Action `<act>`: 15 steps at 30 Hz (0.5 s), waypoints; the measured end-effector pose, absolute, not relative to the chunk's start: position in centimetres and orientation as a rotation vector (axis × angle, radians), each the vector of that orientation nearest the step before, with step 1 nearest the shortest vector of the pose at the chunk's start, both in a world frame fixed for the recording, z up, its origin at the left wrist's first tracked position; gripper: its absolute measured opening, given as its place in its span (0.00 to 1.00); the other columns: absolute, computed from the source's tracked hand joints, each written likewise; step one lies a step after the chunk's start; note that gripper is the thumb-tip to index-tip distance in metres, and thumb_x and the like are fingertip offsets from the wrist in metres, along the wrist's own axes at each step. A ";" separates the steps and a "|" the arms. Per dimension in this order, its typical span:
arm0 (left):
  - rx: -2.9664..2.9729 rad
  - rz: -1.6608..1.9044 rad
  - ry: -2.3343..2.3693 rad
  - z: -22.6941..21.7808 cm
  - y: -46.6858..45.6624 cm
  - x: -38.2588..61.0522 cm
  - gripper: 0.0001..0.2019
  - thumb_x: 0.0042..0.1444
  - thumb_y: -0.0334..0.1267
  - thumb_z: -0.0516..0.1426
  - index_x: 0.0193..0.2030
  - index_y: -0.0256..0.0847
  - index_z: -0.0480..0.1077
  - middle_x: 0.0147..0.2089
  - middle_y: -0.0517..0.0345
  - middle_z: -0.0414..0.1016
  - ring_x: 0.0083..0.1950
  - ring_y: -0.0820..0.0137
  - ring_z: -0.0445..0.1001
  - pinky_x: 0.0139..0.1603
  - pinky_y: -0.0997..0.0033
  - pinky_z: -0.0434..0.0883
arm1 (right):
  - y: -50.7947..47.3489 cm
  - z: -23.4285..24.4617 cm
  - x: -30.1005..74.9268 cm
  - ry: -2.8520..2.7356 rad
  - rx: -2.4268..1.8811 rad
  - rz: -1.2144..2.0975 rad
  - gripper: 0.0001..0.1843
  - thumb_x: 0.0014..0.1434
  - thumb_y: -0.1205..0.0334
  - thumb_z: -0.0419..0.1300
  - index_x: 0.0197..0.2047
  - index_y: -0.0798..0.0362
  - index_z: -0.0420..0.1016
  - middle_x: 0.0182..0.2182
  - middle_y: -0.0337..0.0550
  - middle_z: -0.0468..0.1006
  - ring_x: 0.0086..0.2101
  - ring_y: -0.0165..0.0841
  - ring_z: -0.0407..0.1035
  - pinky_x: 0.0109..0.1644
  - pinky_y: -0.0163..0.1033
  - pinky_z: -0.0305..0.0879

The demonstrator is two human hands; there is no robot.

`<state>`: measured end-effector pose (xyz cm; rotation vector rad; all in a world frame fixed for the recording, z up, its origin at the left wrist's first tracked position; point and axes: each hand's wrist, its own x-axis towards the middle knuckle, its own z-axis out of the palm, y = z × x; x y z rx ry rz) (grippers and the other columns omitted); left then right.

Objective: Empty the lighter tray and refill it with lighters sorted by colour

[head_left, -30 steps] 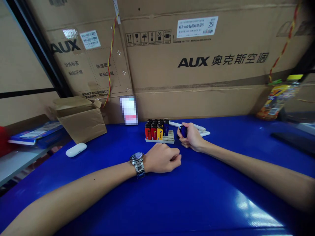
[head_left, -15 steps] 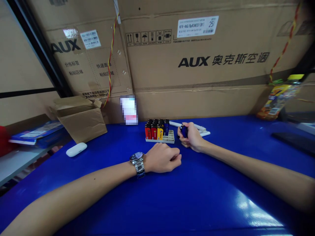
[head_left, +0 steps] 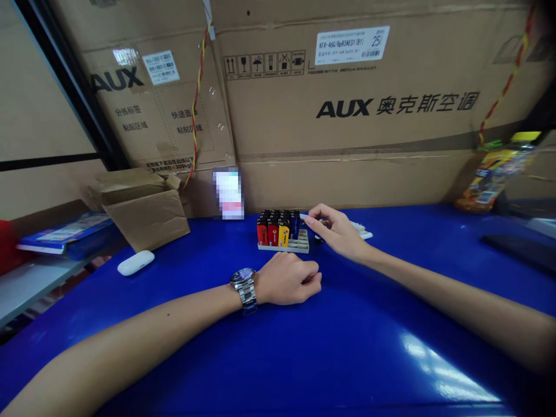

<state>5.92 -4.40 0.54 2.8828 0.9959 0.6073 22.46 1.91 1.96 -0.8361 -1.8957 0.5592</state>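
Observation:
A grey tray (head_left: pixel 299 248) on the blue table (head_left: pixel 356 347) holds several upright lighters (head_left: pixel 273 230) in red, yellow and dark blue. My right hand (head_left: pixel 339 231) reaches to the tray's right end. Its thumb and forefinger pinch the top of a blue lighter (head_left: pixel 296 226) standing among the others there. My left hand (head_left: pixel 289 279) rests on the table just in front of the tray as a loose fist with nothing visible in it. A metal watch (head_left: pixel 243 286) is on that wrist.
Large AUX cardboard boxes (head_left: pixel 369 104) wall off the back. An open small carton (head_left: pixel 143 208) and a white case (head_left: pixel 135 262) lie at the left, and white strips (head_left: pixel 362 231) lie behind my right hand. A yellow-capped bottle (head_left: pixel 495 174) is at the far right.
My right hand, which held a blue lighter upright in a fist beside the tray, has stretched left to the tray's right end. The left hand has not moved.

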 end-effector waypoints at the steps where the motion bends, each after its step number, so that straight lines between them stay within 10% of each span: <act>1: 2.883 0.607 0.995 0.5 -4.4 5.9 0.16 0.59 0.38 0.49 0.21 0.38 0.63 0.16 0.63 0.62 0.18 0.77 0.56 0.23 0.72 0.49 | 2.0 2.1 22.5 -1.915 -0.833 0.491 0.16 0.59 0.48 0.56 0.31 0.53 0.68 0.24 0.37 0.67 0.24 0.26 0.58 0.25 0.34 0.55; 15: 2.861 0.612 0.996 0.4 -4.4 5.9 0.16 0.59 0.38 0.49 0.21 0.38 0.64 0.16 0.63 0.61 0.18 0.77 0.55 0.23 0.73 0.49 | 3.0 1.2 21.6 -1.941 -0.861 0.657 0.12 0.58 0.52 0.58 0.34 0.53 0.68 0.23 0.40 0.75 0.23 0.31 0.70 0.29 0.39 0.67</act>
